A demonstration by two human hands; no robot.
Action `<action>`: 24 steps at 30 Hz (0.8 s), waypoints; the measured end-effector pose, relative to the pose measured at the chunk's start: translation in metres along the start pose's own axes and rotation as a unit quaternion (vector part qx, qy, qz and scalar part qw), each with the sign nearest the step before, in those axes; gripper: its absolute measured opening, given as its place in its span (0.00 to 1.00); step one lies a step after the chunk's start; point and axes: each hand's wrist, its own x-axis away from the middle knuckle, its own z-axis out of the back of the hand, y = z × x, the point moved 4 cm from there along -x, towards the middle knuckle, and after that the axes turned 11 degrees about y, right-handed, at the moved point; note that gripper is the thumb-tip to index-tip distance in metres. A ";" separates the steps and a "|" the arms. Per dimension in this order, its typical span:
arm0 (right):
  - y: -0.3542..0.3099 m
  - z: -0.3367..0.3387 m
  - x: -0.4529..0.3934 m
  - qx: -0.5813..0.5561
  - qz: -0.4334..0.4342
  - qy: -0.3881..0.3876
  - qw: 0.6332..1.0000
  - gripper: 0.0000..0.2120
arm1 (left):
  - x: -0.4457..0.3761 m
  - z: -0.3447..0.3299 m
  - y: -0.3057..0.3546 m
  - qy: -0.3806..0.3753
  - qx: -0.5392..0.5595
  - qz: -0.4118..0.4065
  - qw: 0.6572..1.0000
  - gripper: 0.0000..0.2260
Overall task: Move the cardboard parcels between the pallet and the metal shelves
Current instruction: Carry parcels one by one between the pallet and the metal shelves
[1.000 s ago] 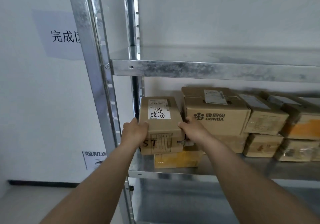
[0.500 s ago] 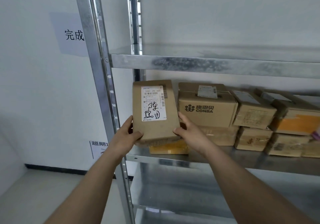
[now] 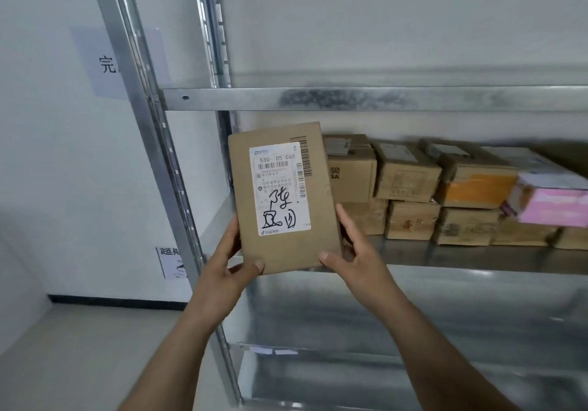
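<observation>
Both hands, left hand (image 3: 229, 264) and right hand (image 3: 353, 256), clamped on parcel (image 3: 284, 199) labelled "530- D5 065".

1. This is a parcel storeroom or small warehouse: a tall galvanised metal shelving rack (image 3: 165, 162) stands against a plain white wall (image 3: 381, 22).
2. Brown cardboard parcels (image 3: 410, 187) with shipping labels are stacked two high on the middle shelf.
3. White paper signs printed with Chinese characters (image 3: 105, 63) are stuck to the wall, marking zones.
4. The pale bare floor (image 3: 79, 347) meets a black skirting strip.
</observation>
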 end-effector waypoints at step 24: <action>0.058 0.349 0.133 0.080 -0.043 0.297 0.951 0.34 | 0.071 -0.387 0.057 -0.300 0.129 0.002 0.945 0.38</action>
